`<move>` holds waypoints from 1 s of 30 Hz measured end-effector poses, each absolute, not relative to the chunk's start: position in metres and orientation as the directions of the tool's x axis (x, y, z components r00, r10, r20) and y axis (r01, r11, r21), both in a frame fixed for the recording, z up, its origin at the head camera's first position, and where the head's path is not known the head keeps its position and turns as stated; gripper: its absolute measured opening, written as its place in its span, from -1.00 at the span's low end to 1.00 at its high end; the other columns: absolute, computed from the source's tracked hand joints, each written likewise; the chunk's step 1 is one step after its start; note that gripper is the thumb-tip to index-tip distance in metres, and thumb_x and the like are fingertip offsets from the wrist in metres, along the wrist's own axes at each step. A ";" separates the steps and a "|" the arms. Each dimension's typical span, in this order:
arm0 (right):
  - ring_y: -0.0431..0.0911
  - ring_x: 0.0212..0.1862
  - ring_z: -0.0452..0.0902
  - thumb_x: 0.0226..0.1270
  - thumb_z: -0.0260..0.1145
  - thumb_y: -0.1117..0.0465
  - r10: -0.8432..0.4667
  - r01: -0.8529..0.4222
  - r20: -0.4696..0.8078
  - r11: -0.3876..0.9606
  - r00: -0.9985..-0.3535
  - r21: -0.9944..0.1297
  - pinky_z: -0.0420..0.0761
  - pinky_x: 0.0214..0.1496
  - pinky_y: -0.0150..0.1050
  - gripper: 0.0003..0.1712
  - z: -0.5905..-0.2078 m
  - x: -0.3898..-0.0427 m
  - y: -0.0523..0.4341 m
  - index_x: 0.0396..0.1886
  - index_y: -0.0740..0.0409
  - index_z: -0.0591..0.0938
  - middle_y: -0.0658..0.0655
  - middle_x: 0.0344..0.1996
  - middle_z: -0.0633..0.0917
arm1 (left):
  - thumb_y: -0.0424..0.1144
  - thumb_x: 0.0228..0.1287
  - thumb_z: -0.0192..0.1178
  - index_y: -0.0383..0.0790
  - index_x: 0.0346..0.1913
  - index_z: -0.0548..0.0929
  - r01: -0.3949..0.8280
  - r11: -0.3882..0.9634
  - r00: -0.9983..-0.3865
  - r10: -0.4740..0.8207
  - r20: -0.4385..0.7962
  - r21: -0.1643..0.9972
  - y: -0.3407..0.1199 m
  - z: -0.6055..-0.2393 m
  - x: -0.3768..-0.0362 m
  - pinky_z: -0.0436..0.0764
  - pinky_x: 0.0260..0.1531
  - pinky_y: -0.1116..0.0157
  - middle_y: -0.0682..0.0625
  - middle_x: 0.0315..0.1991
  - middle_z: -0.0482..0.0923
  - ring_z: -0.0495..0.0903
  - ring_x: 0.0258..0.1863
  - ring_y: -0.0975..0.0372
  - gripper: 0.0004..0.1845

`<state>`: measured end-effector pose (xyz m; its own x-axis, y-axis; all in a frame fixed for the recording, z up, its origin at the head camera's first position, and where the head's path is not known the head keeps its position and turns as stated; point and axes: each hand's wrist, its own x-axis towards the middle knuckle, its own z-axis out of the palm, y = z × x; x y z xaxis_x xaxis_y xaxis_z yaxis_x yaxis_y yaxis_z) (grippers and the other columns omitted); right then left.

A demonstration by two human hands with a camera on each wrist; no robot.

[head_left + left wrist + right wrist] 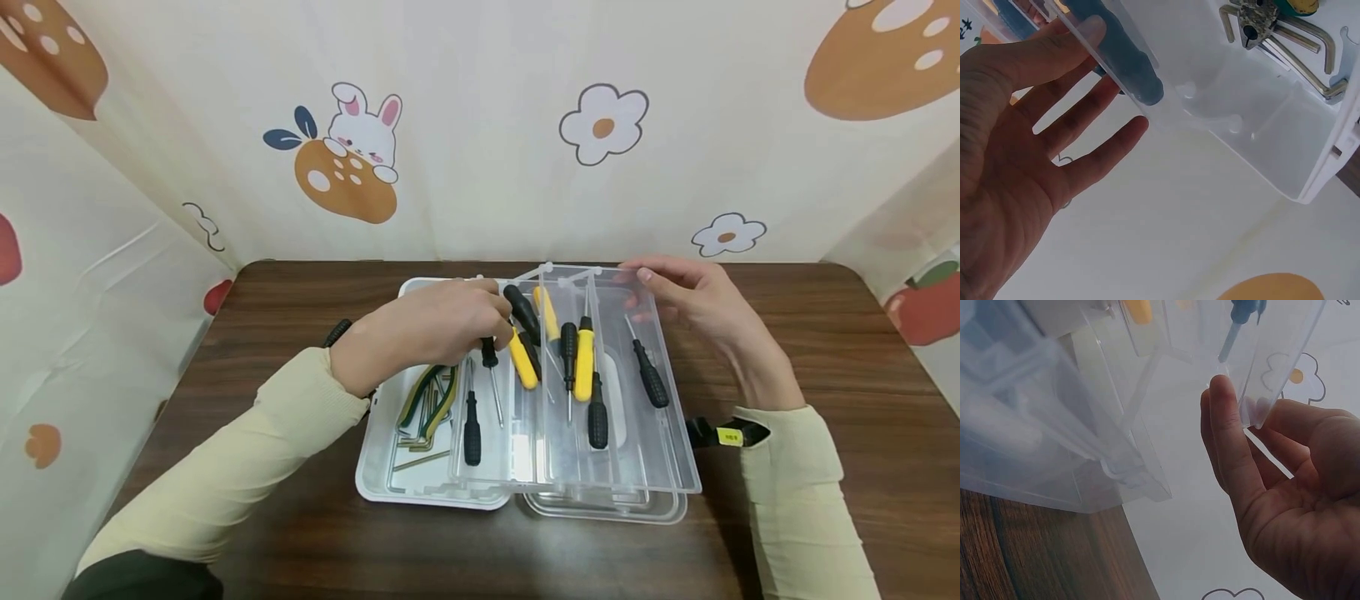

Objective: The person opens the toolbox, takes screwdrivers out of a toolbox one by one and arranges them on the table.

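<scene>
a: left hand has its grip laid on the far left rim of the clear tray. the wrist view shows fingers spread and nearly straight against the plastic, so pressing, not clamped.

b: and the right hand?

a: its grip is on the tray's far right corner, thumb and fingers either side of the thin wall, pinched together on it. my guess is one hand at each far corner keeps the tray level.

b: where does the tray sit?

a: between the two grips, above the white box on the table, shifted toward the right one. screwdrivers, yellow and black, lie in its lanes just nearer than both grips. under the left grip, down in the box, hex keys lie loose.
</scene>
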<state>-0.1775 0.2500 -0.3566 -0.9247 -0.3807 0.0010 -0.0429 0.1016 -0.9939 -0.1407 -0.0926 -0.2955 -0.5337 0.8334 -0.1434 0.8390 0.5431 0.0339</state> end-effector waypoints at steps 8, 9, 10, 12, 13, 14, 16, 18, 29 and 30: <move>-0.17 -0.20 0.78 0.58 0.26 0.20 -0.369 -0.058 0.002 0.141 -0.930 -0.988 0.81 -0.12 -0.20 -0.67 -0.357 -0.177 0.250 0.23 0.17 0.69 -0.06 -0.03 0.83 | -0.52 0.28 0.33 0.03 -0.19 0.85 0.844 0.535 -0.525 0.839 -0.144 0.040 -0.091 -0.296 -0.141 0.65 -0.02 0.22 0.11 -0.08 0.77 0.60 -0.03 0.14 -0.69; -0.17 -0.20 0.78 0.58 0.26 0.20 -0.369 -0.060 0.003 0.142 -0.929 -0.988 0.81 -0.12 -0.20 -0.67 -0.357 -0.177 0.250 0.23 0.17 0.69 -0.06 -0.03 0.83 | -0.52 0.28 0.34 0.03 -0.20 0.85 0.844 0.535 -0.525 0.839 -0.144 0.041 -0.090 -0.296 -0.142 0.65 -0.03 0.22 0.11 -0.09 0.77 0.60 -0.03 0.14 -0.69; -0.17 -0.20 0.78 0.58 0.26 0.21 -0.371 -0.060 0.004 0.140 -0.929 -0.988 0.81 -0.12 -0.20 -0.66 -0.357 -0.177 0.250 0.23 0.18 0.69 -0.05 -0.03 0.83 | -0.52 0.27 0.34 0.03 -0.20 0.85 0.844 0.535 -0.525 0.839 -0.144 0.041 -0.090 -0.296 -0.142 0.65 -0.03 0.22 0.12 -0.09 0.77 0.60 -0.04 0.14 -0.68; -0.17 -0.20 0.78 0.58 0.26 0.21 -0.372 -0.061 0.004 0.140 -0.928 -0.988 0.81 -0.12 -0.19 -0.66 -0.357 -0.177 0.250 0.23 0.19 0.69 -0.04 -0.02 0.82 | -0.52 0.27 0.34 0.03 -0.19 0.86 0.843 0.536 -0.526 0.838 -0.145 0.041 -0.090 -0.296 -0.142 0.65 -0.01 0.22 0.12 -0.09 0.78 0.60 -0.03 0.15 -0.68; -0.17 -0.20 0.78 0.58 0.26 0.21 -0.371 -0.062 0.004 0.144 -0.929 -0.988 0.81 -0.12 -0.19 -0.66 -0.356 -0.177 0.250 0.23 0.19 0.69 -0.04 -0.02 0.82 | -0.52 0.27 0.35 0.03 -0.18 0.86 0.843 0.537 -0.527 0.838 -0.146 0.040 -0.090 -0.296 -0.142 0.65 0.00 0.22 0.12 -0.08 0.78 0.61 -0.02 0.15 -0.68; -0.17 -0.20 0.78 0.59 0.26 0.20 -0.368 -0.064 0.004 0.152 -0.930 -0.986 0.81 -0.12 -0.19 -0.66 -0.356 -0.177 0.250 0.23 0.18 0.69 -0.04 -0.03 0.82 | -0.51 0.27 0.36 0.03 -0.18 0.86 0.842 0.538 -0.528 0.837 -0.145 0.040 -0.090 -0.297 -0.142 0.66 0.01 0.22 0.12 -0.08 0.78 0.61 -0.02 0.15 -0.68; -0.17 -0.20 0.78 0.58 0.26 0.19 -0.364 -0.062 0.001 0.156 -0.932 -0.986 0.81 -0.12 -0.19 -0.66 -0.356 -0.177 0.249 0.23 0.18 0.69 -0.04 -0.03 0.82 | -0.50 0.27 0.37 0.04 -0.16 0.87 0.842 0.539 -0.529 0.836 -0.144 0.037 -0.090 -0.297 -0.142 0.67 0.02 0.22 0.12 -0.07 0.78 0.62 -0.01 0.15 -0.69; -0.17 -0.20 0.78 0.58 0.26 0.19 -0.360 -0.059 0.000 0.155 -0.933 -0.986 0.81 -0.11 -0.19 -0.66 -0.357 -0.177 0.249 0.23 0.18 0.69 -0.05 -0.03 0.82 | -0.46 0.27 0.41 0.05 -0.15 0.87 0.843 0.537 -0.528 0.837 -0.142 0.029 -0.090 -0.297 -0.142 0.67 0.02 0.22 0.11 -0.06 0.78 0.62 0.00 0.15 -0.71; -0.18 -0.20 0.77 0.58 0.26 0.18 -0.357 -0.062 0.000 0.161 -0.934 -0.985 0.81 -0.12 -0.20 -0.65 -0.357 -0.176 0.249 0.23 0.19 0.69 -0.07 -0.04 0.83 | -0.41 0.31 0.41 0.04 -0.09 0.87 0.850 0.526 -0.525 0.847 -0.085 -0.014 -0.095 -0.287 -0.138 0.70 -0.06 0.23 0.08 -0.06 0.75 0.59 -0.01 0.14 -0.75; -0.18 -0.20 0.77 0.58 0.26 0.18 -0.357 -0.062 0.000 0.162 -0.934 -0.985 0.81 -0.12 -0.20 -0.65 -0.357 -0.176 0.249 0.24 0.19 0.69 -0.07 -0.04 0.83 | -0.41 0.30 0.42 0.02 -0.08 0.87 0.848 0.530 -0.529 0.845 -0.077 -0.011 -0.097 -0.286 -0.138 0.70 -0.04 0.23 0.08 -0.06 0.76 0.59 0.00 0.14 -0.75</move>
<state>-0.1764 0.2488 -0.3568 -0.9340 -0.3572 -0.0001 -0.0619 0.1621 -0.9848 -0.1380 -0.0967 -0.2859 -0.5287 0.8453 -0.0766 0.8482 0.5295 -0.0114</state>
